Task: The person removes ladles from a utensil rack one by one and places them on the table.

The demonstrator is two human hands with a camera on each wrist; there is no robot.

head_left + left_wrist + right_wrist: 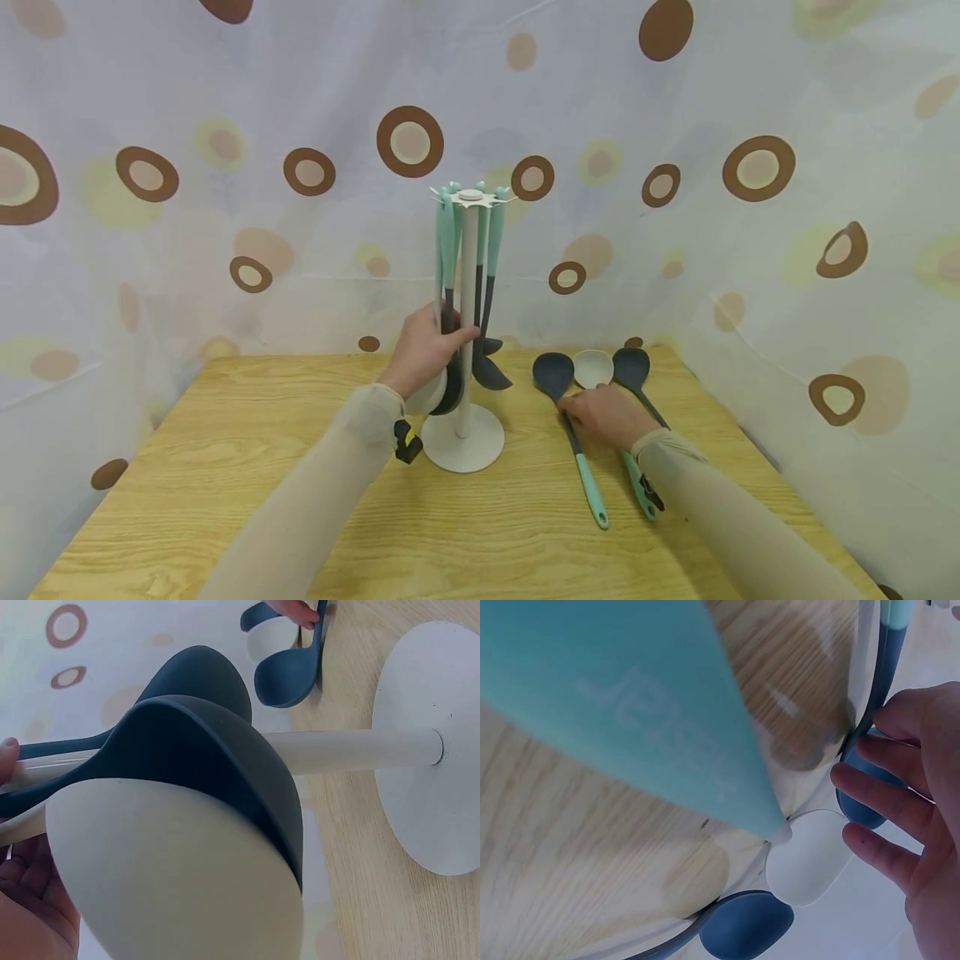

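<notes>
A white utensil stand (469, 250) with a round base (463, 450) is upright near the table's middle. Several utensils with mint handles (447, 242) hang from its top. My left hand (423, 346) grips the pole among them, thumb across its front. Below this hand hang a white utensil head (180, 870) and a dark one (277, 787). On the table to the right, my right hand (607, 415) pinches the shaft of a dark ladle (553, 373) between thumb and finger. Beside it lie a white ladle (594, 365), partly hidden by the hand, and another dark ladle (632, 367).
The wooden table (247, 467) ends at a patterned cloth (337, 233) hung behind and at the sides. Dark ladle heads (491, 375) hang on the pole's right side. A mint handle (630, 697) passes close below my right wrist.
</notes>
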